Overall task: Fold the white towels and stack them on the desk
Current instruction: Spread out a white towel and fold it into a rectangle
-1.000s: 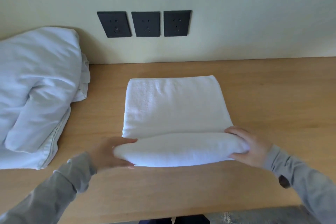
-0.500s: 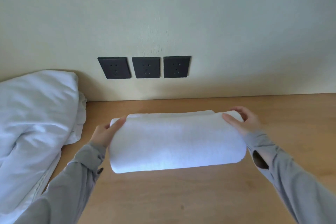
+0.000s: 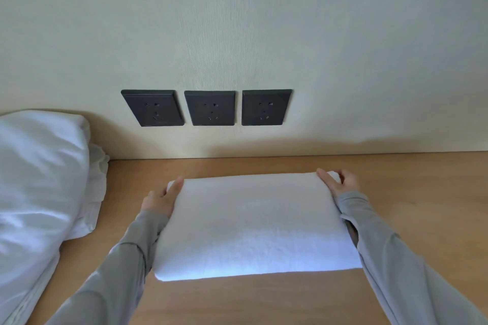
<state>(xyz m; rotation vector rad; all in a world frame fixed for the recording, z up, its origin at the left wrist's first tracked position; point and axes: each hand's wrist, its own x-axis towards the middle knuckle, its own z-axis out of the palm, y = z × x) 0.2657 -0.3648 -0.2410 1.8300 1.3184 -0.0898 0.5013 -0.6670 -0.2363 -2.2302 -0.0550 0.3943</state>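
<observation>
Grip, both hands: left hand (image 3: pixel 161 199) pinches the folded towel (image 3: pixel 253 224) at its 10 o'clock corner, thumb along the top and the other fingers hidden beneath. The right hand (image 3: pixel 340 183) holds the 2 o'clock corner likewise, thumb on top, fingers curled round the far edge. Neither grip is wide; each closes only on the thickness of the cloth. Item: one white towel, doubled over, apparently lying on the worktop (image 3: pixel 409 187) at centre view, its rounded fold at 6 o'clock toward the person, its loose edges at 12 o'clock toward the wall (image 3: pixel 343 34). Change noted: a second ago only the near edge was raised, the rest spread flat. Half a second ago the flap was in mid-carry. Now it is laid over to the far edge, and the hands have travelled with it from 6 o'clock to 12 o'clock. Meaning for the task: this fold looks complete, the towel halved in depth. Judged outstanding are a release and smoothing, perhaps a further fold, then stacking. Other stock: heap of white linen (image 3: pixel 39 179) at 9 o'clock, unfolded, apart from the towel; whether it contains further towels cannot be told. Three dark wall sockets (image 3: pixel 208 108) at 12 o'clock, above the worktop.
</observation>
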